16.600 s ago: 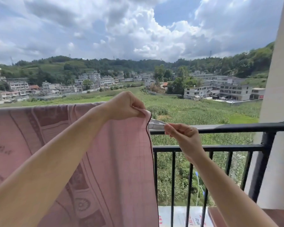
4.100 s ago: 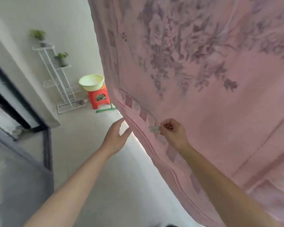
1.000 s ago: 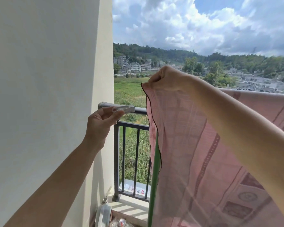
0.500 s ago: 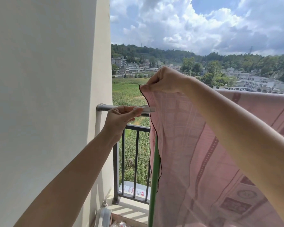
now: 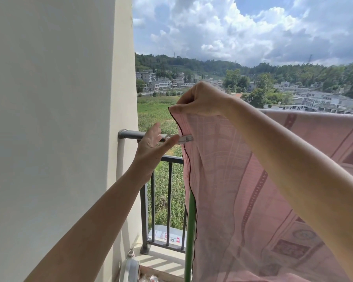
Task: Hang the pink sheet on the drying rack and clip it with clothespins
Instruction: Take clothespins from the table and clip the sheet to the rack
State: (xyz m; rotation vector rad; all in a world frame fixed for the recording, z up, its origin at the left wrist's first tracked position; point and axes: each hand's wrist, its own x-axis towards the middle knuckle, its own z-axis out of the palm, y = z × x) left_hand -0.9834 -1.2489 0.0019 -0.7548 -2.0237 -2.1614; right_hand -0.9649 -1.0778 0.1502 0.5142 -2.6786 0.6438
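Hanging closest, to the right of the grey rail (image 5: 130, 135), the pink sheet (image 5: 253, 190) falls in a broad drape. Its dark-stitched edge runs down beside a green pole (image 5: 190, 231) that stands below the rail. A white bottle (image 5: 130, 267) sits on the floor under the rail, against the pale wall (image 5: 49, 119) that the rail's left end meets. Level with the rail, the left hand (image 5: 153, 143) has its fingers stretched out and apart, with one fingertip against the tail of a pale clothespin (image 5: 184, 138). The clothespin's ribbed end lies over the sheet's edge, though whether it bites the cloth is unclear. Above the rail, the right hand (image 5: 202, 100) is curled tight, pinching the sheet's top corner. Black bars (image 5: 169, 190) drop beneath the rail. Beyond the rail lie a green field (image 5: 153, 110), then pale buildings (image 5: 314, 100), wooded hills and heavy cloud.
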